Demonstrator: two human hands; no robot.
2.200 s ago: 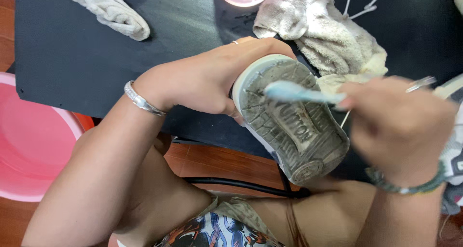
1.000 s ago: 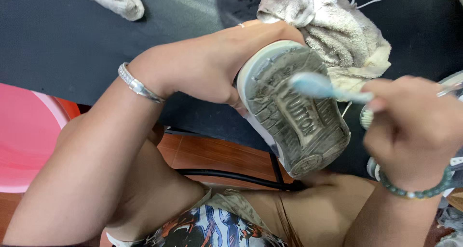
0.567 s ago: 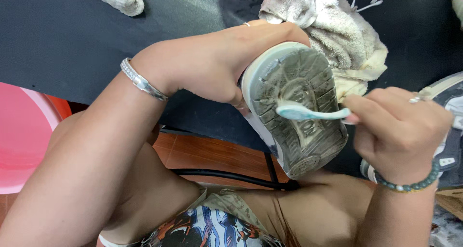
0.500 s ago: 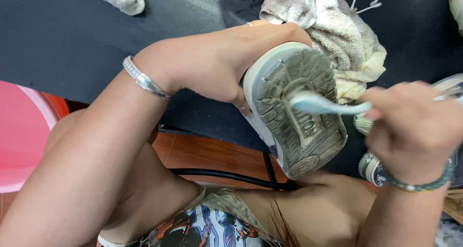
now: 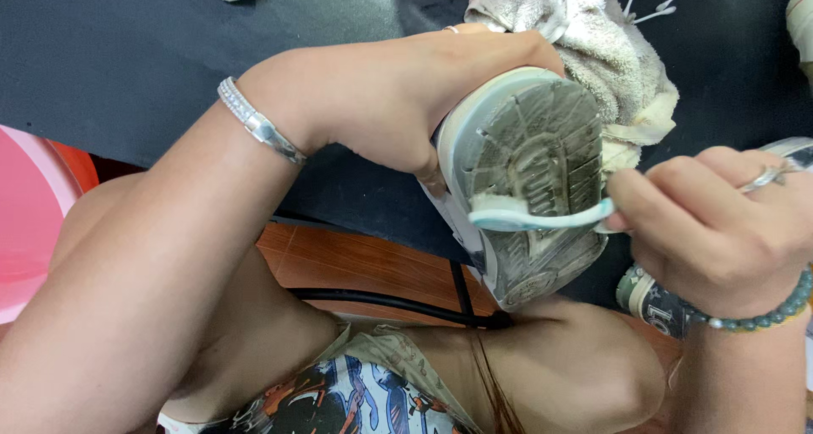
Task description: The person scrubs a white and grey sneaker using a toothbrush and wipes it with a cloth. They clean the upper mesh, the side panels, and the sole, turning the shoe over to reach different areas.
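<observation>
Mostly hidden inside the shoe (image 5: pixel 529 180): left hand (image 5: pixel 381 95), gripping it sole-up just below the grey towel (image 5: pixel 593 36). Grimy grey tread, pale rim. Closed around a light-blue toothbrush (image 5: pixel 542 221): right hand (image 5: pixel 720 222), bristles pressed on the sole.

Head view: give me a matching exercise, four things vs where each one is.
Things:
1. shoe
2. toothbrush
3. towel
4. basin

Places:
A. lying crumpled on the dark table, beyond the sole
B. at the frame's left edge, below the table
C. over the left hand, sole up
D. in the right hand, bristles on the sole

Pairs: 1-C, 2-D, 3-A, 4-B
</observation>
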